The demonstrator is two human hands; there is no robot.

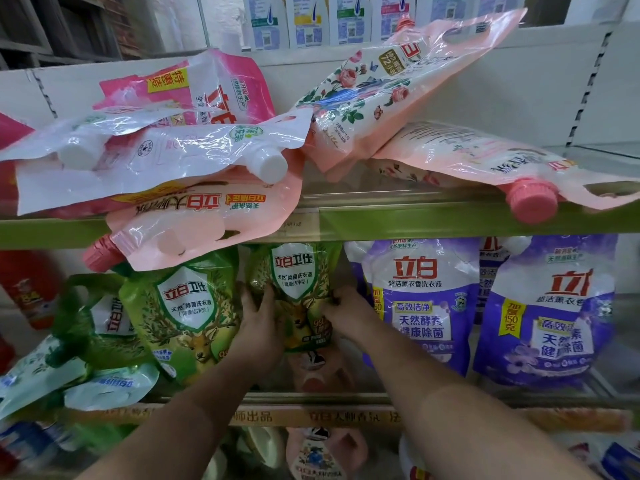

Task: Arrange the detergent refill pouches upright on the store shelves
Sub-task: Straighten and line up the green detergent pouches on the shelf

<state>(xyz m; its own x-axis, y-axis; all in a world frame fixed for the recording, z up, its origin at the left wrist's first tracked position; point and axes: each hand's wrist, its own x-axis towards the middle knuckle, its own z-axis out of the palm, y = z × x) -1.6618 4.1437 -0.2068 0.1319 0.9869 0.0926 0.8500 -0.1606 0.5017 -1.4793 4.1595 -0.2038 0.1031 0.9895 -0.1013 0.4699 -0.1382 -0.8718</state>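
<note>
— What are the hands doing?

— Both are gripping one green pouch [294, 292] on the middle shelf [311, 398]. The left hand [259, 327] is holding its left edge, with the fingers [268, 299] curling onto the front of the pack. The right hand [346, 311] is pinching its right edge, fingers clamped on the plastic.

— Is that pouch standing?

— It is standing upright, label facing out, its top reaching just under the green shelf rail [415, 220] above.

— What is sitting beside it?

— A second green pouch [183, 313] is leaning just to its left, tilting slightly, and more green and pale packs [104, 382] are lying slumped further left. To the right, two purple pouches [419, 299] are standing upright side by side.

— And the upper shelf?

— Pink pouches are lying in a jumble there. A floral pink pouch [398, 84] is leaning diagonally against the back panel, another pink pouch [502, 168] is lying flat with its pink cap [531, 200] hanging over the rail, and a heap of pink and white pouches [156, 161] is piling up on the left, one drooping over the edge.
</note>
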